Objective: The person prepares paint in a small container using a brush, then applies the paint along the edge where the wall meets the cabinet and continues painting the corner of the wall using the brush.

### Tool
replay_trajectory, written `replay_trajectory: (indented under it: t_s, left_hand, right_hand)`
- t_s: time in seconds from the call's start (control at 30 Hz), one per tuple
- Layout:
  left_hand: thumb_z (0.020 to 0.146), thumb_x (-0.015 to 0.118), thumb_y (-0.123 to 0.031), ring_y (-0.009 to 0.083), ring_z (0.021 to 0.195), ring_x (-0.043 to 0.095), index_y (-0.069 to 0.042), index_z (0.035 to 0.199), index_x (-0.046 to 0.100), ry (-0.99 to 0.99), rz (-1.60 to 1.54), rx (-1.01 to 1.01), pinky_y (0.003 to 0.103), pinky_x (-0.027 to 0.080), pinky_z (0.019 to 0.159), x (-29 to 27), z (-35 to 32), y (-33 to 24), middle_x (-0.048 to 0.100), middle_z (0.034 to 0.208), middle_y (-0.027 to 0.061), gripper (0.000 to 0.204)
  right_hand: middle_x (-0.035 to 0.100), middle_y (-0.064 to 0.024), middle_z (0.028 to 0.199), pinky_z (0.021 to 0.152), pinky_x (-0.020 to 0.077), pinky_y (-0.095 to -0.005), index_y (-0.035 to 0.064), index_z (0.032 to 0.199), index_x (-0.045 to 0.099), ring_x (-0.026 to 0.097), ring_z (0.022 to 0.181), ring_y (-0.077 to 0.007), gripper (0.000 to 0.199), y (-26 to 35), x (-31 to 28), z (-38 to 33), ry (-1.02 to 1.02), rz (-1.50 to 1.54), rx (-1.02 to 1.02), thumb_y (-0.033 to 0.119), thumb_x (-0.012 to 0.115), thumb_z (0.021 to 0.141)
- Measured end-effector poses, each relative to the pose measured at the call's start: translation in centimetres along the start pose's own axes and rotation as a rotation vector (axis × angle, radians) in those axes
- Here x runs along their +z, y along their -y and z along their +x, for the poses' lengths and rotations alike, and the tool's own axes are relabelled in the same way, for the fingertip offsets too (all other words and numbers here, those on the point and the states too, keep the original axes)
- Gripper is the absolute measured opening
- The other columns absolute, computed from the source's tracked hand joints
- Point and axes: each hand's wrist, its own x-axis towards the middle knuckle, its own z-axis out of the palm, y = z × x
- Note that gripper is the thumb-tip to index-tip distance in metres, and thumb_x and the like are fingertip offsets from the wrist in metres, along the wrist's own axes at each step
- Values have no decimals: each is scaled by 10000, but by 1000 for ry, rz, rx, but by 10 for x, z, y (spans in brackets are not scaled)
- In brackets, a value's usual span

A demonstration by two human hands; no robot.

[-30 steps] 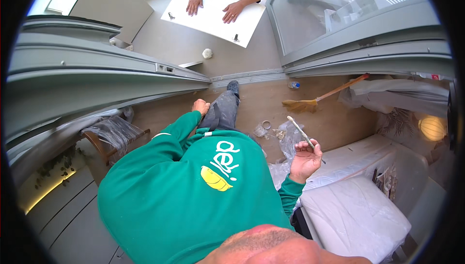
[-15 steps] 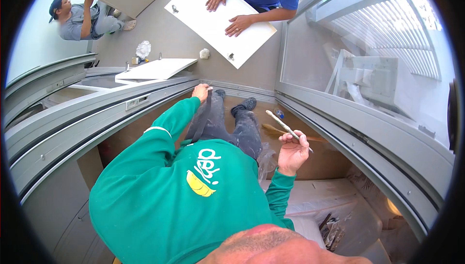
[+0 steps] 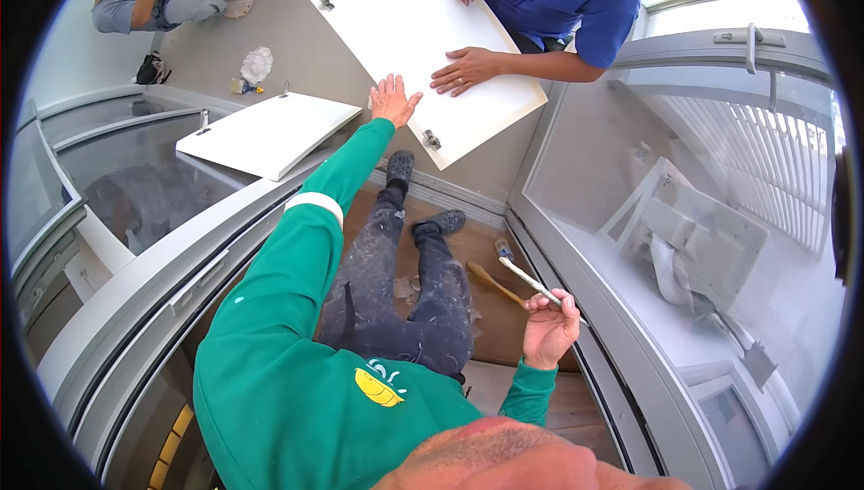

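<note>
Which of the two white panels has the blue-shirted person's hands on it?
The larger panel, at the top centre. The smaller panel, lower and to the left, has no hand on it.

The scene is taken from the wearer's head, by the left one of two fisheye cameras worn side by side, and the view is directed steeply down and forward. The green shirt [image 3: 306,382] is seen quite near, the right hand [image 3: 551,332] farther, and the left hand [image 3: 393,101] and the white panel [image 3: 405,31] farther still. Toward the round dark border, the left rail [image 3: 153,296] is slightly bent.
</note>
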Motion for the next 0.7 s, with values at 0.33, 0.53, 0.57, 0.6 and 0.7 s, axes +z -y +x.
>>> replay_trajectory:
  t_s: [0.33,0.53,0.57,0.6,0.7]
  left_hand:
    - [963,259,-698,300,1519,88,-116,1575,188,-137,219,23,600,42,1189,24,122,4,111,1655,29,847]
    - [972,255,-683,298,1521,66,-116,1577,181,-121,189,-30,600,41,1190,-12,195,12,88,1658,34,832]
    - [971,257,-683,299,1521,66,-118,1577,180,-131,189,-37,601,40,1190,-7,192,13,86,1658,33,833]
    - [970,260,-684,300,1521,66,-119,1578,179,-142,190,-44,602,39,1190,1,182,13,84,1658,33,833]
    - [969,279,-677,311,1521,52,-128,1580,167,-125,211,12,605,27,1190,17,158,17,73,1659,35,830]
  right_hand:
    - [610,-115,750,692,467,-422,27,949,645,562,710,-263,253,-33,29,48,-96,71,107,260,552,918]
    - [618,-117,758,703,463,-424,29,946,644,565,713,-267,256,-33,53,65,-96,92,116,267,554,916]
    - [619,-119,760,704,464,-426,29,948,642,567,714,-268,257,-35,58,67,-91,99,125,268,553,917]
    - [620,-120,762,706,464,-428,29,949,641,568,715,-270,258,-37,62,69,-85,105,134,270,553,918]
    - [624,-121,768,711,467,-433,29,954,635,573,720,-275,260,-40,74,72,-88,121,143,273,550,922]
